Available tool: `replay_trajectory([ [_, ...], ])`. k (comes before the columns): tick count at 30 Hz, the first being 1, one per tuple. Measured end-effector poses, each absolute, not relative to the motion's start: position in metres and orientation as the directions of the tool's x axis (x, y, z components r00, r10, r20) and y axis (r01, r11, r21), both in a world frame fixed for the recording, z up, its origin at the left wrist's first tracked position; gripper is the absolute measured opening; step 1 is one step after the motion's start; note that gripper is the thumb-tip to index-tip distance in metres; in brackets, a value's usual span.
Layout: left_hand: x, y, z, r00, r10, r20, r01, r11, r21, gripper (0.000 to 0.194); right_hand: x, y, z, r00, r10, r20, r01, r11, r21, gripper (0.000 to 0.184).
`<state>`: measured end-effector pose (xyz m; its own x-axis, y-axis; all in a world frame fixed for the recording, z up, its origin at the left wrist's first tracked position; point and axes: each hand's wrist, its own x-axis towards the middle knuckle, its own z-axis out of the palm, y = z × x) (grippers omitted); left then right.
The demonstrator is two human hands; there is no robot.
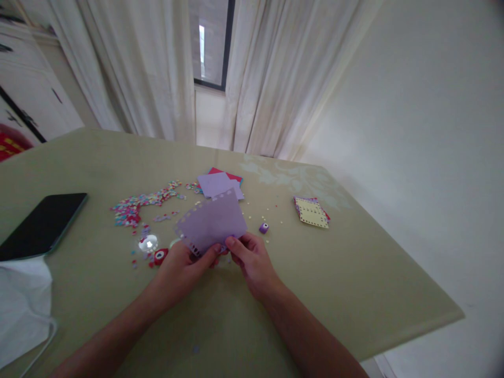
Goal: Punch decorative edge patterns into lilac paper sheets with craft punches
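Observation:
A sheet of purple paper (pixel 214 218) is held up in front of me, with punched holes along its left and top edges. The fingers of my left hand (pixel 185 268) are closed on its lower edge. My right hand (pixel 254 260) pinches the lower right corner, thumb on top; the fingers beneath are partly hidden. Just beyond the right hand, a small purple craft punch (pixel 263 228) lies on the table. Beside my left hand sits a red craft punch (pixel 160 256), close to a shiny, clear round piece (pixel 148 243).
Colourful paper confetti (pixel 137 205) is strewn at left centre. Behind the held sheet is a stack of coloured paper (pixel 216 184); punched sheets (pixel 312 212) lie to the right. A dark phone (pixel 43 226) and a white face mask (pixel 23 310) are at the left of the table (pixel 334 283).

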<state>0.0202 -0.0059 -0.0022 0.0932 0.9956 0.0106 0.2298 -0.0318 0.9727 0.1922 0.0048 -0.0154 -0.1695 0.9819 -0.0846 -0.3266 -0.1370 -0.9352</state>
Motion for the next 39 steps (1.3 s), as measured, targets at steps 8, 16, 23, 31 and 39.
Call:
replay_trajectory([
  [8, 0.018, -0.008, 0.006, 0.056, 0.998, 0.009, 0.141, -0.017, 0.99, 0.032, 0.202, 0.007, -0.019, -0.234, 0.972, -0.035, -0.289, -0.104, -0.952, 0.037],
  [16, 0.016, -0.012, 0.005, 0.015, 0.999, 0.04, 0.124, -0.042, 0.991, 0.03, 0.209, 0.008, -0.012, -0.238, 0.971, 0.028, -0.287, -0.043, -0.957, 0.036],
  [23, 0.017, -0.011, 0.004, 0.002, 0.998, 0.055, 0.107, -0.055, 0.993, 0.027, 0.206, 0.006, -0.009, -0.241, 0.97, -0.039, -0.345, -0.123, -0.931, 0.037],
  [31, 0.019, -0.013, 0.013, -0.02, 0.996, 0.087, 0.101, -0.084, 0.991, 0.028, 0.205, 0.005, -0.008, -0.293, 0.956, -0.031, -0.348, -0.137, -0.927, 0.033],
  [39, 0.018, -0.013, 0.015, -0.041, 0.996, 0.073, 0.125, -0.068, 0.99, 0.029, 0.203, 0.005, -0.007, -0.303, 0.95, -0.074, -0.325, -0.176, -0.929, 0.036],
])
